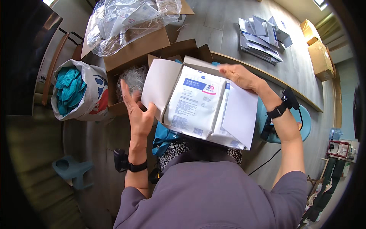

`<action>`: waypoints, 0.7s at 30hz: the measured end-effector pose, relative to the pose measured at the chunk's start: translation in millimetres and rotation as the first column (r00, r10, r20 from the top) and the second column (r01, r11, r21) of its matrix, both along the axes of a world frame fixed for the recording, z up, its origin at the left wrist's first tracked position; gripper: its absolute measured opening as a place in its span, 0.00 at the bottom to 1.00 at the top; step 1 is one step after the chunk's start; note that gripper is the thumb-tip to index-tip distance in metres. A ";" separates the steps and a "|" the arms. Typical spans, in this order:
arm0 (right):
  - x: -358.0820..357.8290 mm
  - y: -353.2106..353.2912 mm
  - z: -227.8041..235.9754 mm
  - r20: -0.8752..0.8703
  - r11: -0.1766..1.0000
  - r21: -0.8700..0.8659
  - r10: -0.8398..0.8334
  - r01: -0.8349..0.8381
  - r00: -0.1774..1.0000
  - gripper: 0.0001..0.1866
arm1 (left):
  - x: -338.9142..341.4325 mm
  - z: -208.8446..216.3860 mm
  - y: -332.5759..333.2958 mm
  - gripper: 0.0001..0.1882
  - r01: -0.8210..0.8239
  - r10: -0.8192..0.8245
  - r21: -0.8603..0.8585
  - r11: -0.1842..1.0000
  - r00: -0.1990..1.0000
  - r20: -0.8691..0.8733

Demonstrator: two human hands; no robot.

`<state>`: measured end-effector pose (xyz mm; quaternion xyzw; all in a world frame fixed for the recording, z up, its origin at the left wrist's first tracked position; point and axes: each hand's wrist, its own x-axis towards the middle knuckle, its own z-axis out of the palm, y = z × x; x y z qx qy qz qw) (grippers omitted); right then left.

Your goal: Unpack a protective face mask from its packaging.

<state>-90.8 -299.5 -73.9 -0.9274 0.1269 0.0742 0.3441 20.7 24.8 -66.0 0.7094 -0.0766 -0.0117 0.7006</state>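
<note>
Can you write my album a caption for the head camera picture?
Left hand and right hand frame an open box of white packets.

packets in box; sack left; carton stack behind, right

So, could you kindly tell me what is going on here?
A person has an open white carton in front of them, with white packets inside. Their right hand is at its far right edge. Their left hand, fingers spread, is by the left flap; whether it touches is unclear. A white bag of teal items stands to the left.
</note>
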 end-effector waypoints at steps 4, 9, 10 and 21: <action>-4.9 19.7 19.5 -0.040 0.997 -0.022 0.074 -0.075 0.996 0.22 | 12.8 21.4 8.7 0.25 -0.159 -0.630 0.822 0.547 0.568 0.530; -9.1 33.9 20.4 0.122 0.944 -0.277 0.220 -0.180 0.968 0.18 | 4.7 33.7 -11.7 0.16 0.456 -0.724 0.833 0.313 0.682 -0.102; -9.8 33.3 19.5 0.198 0.949 -0.266 0.226 -0.169 0.954 0.18 | 7.1 22.0 -13.2 0.12 0.479 -0.734 0.794 0.374 0.676 -0.063; -5.3 18.3 32.8 0.569 0.933 -0.279 -0.031 0.229 0.822 0.17 | 6.0 33.8 -21.0 0.14 0.420 -0.672 0.766 0.486 0.741 0.020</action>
